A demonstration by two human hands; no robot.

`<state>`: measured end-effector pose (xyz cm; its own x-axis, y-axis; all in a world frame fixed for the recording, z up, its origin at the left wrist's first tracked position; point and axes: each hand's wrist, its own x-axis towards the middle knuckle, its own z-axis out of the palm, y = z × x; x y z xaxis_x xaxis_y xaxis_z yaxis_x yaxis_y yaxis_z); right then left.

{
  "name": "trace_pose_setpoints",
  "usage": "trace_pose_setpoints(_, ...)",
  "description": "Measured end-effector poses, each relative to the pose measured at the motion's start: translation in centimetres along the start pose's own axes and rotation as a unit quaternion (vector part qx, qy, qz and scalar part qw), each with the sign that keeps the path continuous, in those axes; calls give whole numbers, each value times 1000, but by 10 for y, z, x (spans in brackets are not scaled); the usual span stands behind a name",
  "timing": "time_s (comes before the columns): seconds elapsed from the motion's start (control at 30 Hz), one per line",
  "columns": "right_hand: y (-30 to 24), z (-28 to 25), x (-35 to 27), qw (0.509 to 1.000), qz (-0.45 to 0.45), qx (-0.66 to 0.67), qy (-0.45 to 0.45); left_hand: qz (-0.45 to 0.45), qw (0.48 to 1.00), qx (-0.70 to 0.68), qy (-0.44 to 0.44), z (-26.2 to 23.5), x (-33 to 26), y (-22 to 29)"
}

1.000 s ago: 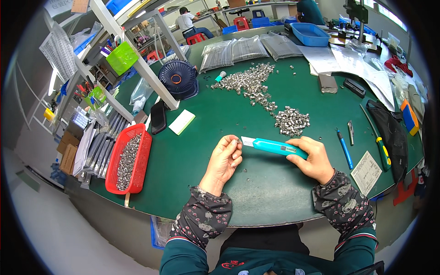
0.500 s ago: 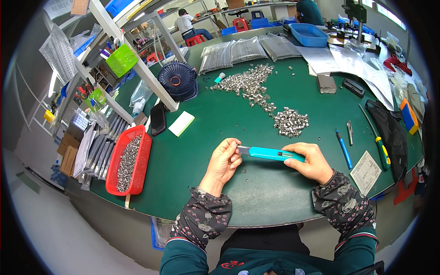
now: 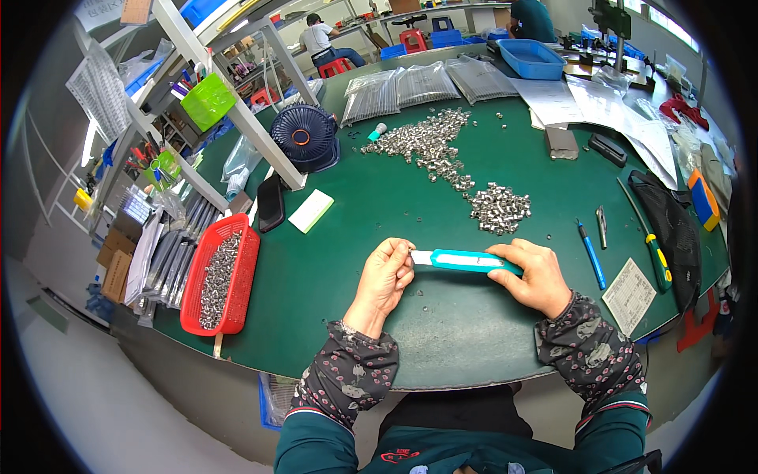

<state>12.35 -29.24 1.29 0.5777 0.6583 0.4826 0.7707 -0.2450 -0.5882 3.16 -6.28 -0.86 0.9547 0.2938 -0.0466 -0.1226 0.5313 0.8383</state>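
Note:
A teal utility knife [image 3: 466,260] lies level above the near middle of the table, with my right hand [image 3: 539,276] closed round its right end. Its blade [image 3: 422,257] sticks out to the left, the tip touching or nearly touching the fingertips of my left hand [image 3: 384,278]. Thumb and forefinger of that hand are pinched together. Whatever sits between them is tiny and mostly hidden. Beyond the knife is a small heap of short silvery metal rings [image 3: 500,208], joined by a trail to a larger spread of the same rings [image 3: 430,142].
A red basket [image 3: 245,272] of metal pieces stands at the left edge, near a phone [image 3: 271,203], a notepad [image 3: 311,211] and a dark fan [image 3: 303,137]. To the right lie a blue pen [image 3: 591,255], a screwdriver [image 3: 657,257] and a printed card [image 3: 629,298]. Bagged rods [image 3: 426,85] lie at the back.
The utility knife has rolled about its length in my right hand, so its slotted side and a brighter blade face now show. My left hand keeps its pinch in nearly the same place.

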Motion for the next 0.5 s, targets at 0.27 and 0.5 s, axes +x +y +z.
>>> trace_pose_setpoints(0.27,-1,0,0,997,-36,-55,32,-18,1000,9,13,-2,1,-1)
trace_pose_setpoints(0.5,-2,1,0,996,-40,-67,31,-26,999,20,23,0,0,0)
